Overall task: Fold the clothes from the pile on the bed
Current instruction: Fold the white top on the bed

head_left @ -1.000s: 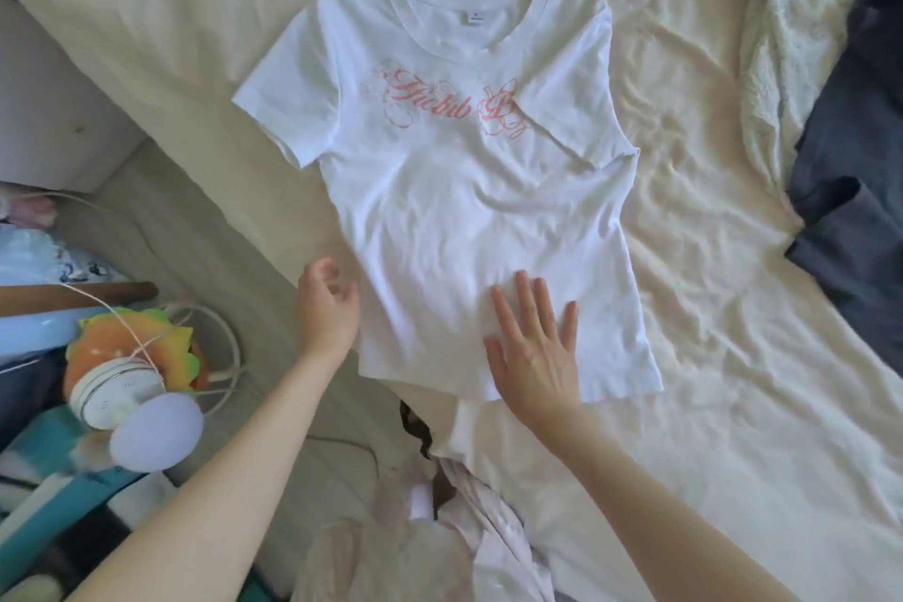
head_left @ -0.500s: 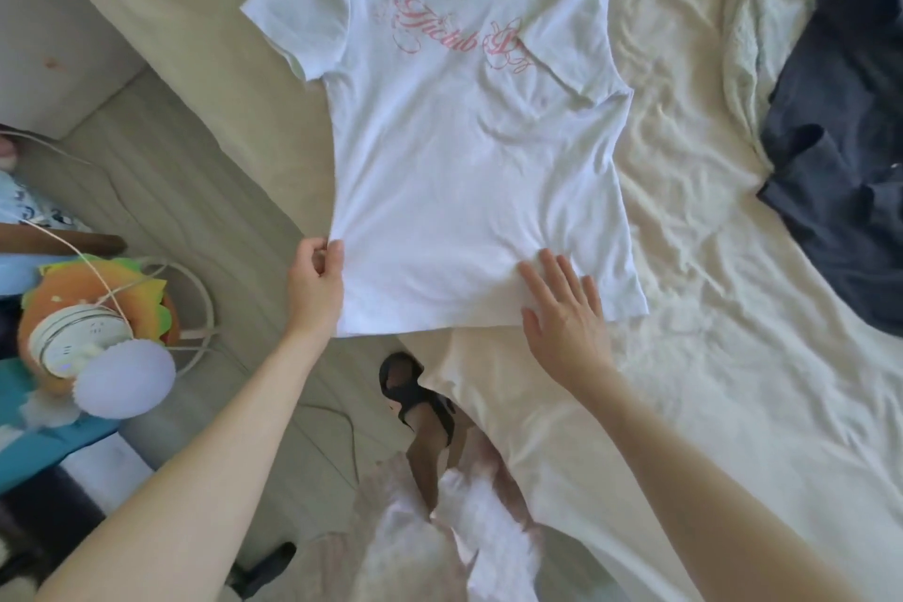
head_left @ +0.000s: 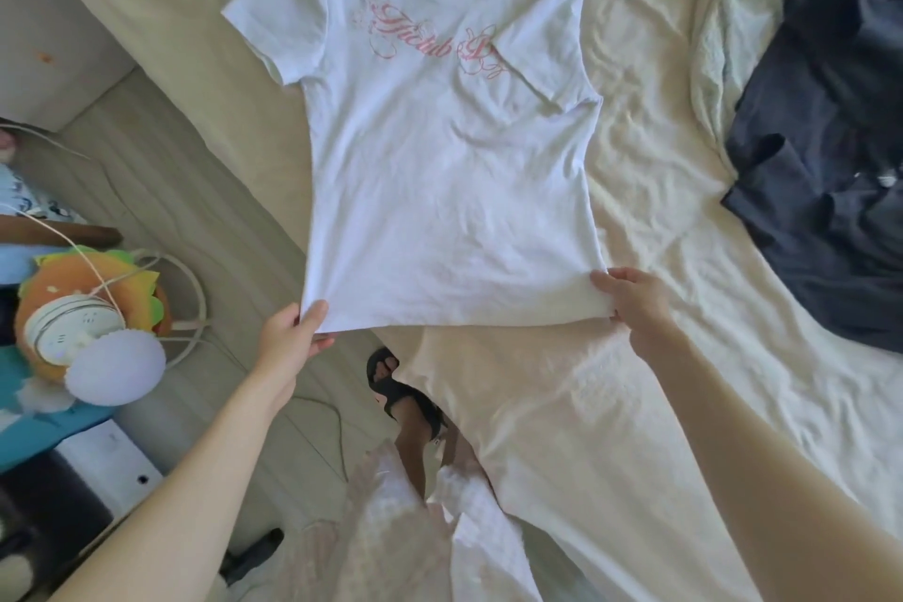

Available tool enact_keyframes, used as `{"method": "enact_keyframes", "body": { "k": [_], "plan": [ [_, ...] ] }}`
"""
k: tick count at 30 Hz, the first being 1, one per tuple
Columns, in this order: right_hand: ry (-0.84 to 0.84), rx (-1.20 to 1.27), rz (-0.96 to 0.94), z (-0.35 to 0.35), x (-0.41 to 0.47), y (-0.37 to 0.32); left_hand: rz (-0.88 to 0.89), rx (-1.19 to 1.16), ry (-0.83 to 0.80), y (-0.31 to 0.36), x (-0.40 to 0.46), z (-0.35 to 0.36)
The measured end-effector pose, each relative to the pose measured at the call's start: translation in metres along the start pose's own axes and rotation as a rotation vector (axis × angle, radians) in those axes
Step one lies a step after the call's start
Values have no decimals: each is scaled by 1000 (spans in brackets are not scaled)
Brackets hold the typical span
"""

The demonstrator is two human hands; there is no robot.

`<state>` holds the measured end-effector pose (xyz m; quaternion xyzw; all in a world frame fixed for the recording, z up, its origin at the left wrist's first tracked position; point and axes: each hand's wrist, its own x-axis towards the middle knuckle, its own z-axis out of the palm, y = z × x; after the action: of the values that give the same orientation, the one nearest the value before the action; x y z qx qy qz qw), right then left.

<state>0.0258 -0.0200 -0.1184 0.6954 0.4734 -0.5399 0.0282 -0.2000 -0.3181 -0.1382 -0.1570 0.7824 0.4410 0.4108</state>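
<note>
Head view, bed corner, 1 garment in hand.

Item 1: white short-sleeved cotton T-shirt with pink script print. It lies face up and flat on the cream crinkled bed sheet, collar away from me, hem at the near edge of the bed. Its right-hand sleeve is already tucked inward across the chest; the other sleeve lies spread out.

Item 2: my left hand. Thumb on top and fingers underneath, pinching the hem corner on that side.

Item 3: my right hand. Fingers curled over the opposite hem corner, gripping it.

Step, as I judge it: hem squared, fold about to begin. To do it well I would keep both corners level and lightly taut, carry the hem up toward the collar in 1 even motion, and match the side seams so no crease sets into the print. The spread sleeve probably wants tucking in first.

Materials: thin soft jersey, limp, faintly wrinkled at the waist; ribbed round collar with a small label.

Item 4: dark navy crumpled clothes, heaped on the bed well apart to my right, awaiting folding.
</note>
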Motion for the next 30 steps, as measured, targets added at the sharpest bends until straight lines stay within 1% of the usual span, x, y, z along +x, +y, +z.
{"method": "enact_keyframes", "body": {
  "k": [3,6,8,10,12,14,16,19,22,24,25,28,30],
  "plan": [
    [13,-50,32,-5,-5,8,-69,37,35,4,-5,2],
    [62,-165,42,-5,-14,10,-187,215,-19,8,-10,2],
    [132,-331,-71,-1,-19,1,-218,275,-59,19,-9,1],
    [168,-485,-268,8,-24,-16,-186,273,-54,39,-4,1],
    [156,-619,-468,25,-27,-37,-139,222,-41,64,5,0],
    [94,-721,-638,50,-28,-63,-98,140,-9,92,17,-1],
    [-6,-800,-756,80,-30,-88,-74,29,28,120,32,0],
    [-166,-866,-879,134,-34,-119,-41,-100,68,161,60,1],
    [-271,-882,-962,187,-37,-147,28,-85,100,199,93,0],
    [-303,-875,-1018,218,-36,-163,92,-25,126,222,118,-2],
    [-308,-866,-1040,232,-35,-169,141,57,147,232,132,-4],
    [-271,-806,-1053,266,-28,-183,372,425,203,260,166,-12],
    [-246,-809,-1038,282,-23,-186,481,530,153,273,182,-14]
  ]
}}
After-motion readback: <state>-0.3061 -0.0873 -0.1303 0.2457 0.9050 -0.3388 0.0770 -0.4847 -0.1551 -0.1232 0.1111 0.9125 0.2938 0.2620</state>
